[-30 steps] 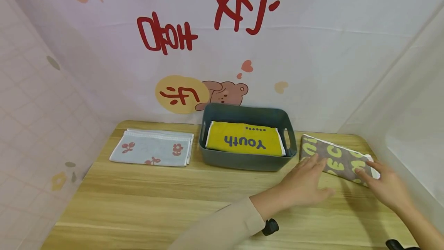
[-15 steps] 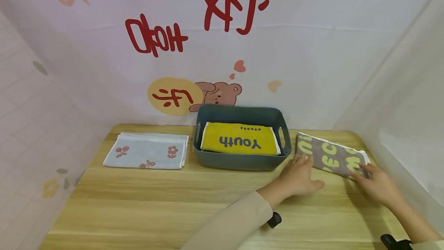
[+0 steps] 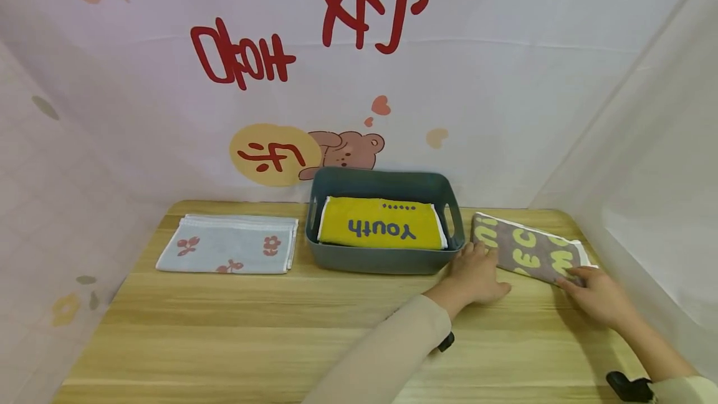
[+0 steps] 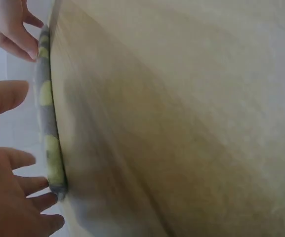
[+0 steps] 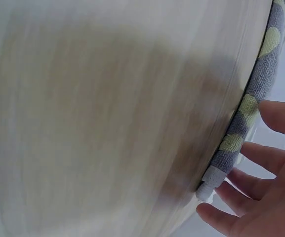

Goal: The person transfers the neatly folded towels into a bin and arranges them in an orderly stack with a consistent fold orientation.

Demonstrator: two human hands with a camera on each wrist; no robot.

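White backdrop (image 3: 505, 98) behind, printed with red characters, hearts and a bear. Wood-grain table (image 3: 269, 329) in front of it, running the width between pale side walls.

Grey-green basket (image 3: 381, 262) at the back of the table, near the middle, with an oval handle slot in each end. Left of it, well apart from the hands, a folded pale blue towel (image 3: 224, 245) with pink cherry and flower motifs. Inside the basket, a folded yellow towel (image 3: 376, 217), "Youth" reading upside down from this side.

Right of the basket, a folded grey towel (image 3: 507, 248) with yellow-green lettering lies on the table, set aslant: left end farther back, right end nearer, white showing along the back edge and at the right end.

Left hand (image 3: 475, 273) at the towel's left end, just beside the basket corner. Fingers spread and lightly bent, fingertips at the towel's end; thumb stands apart from it. Loose, no grasp.

Right hand (image 3: 597, 295) at the right end. Thumb meets the front edge, fingers extended and spread along the end, the little finger beyond it. Relaxed, touching without clenching.

Black straps at both wrists.
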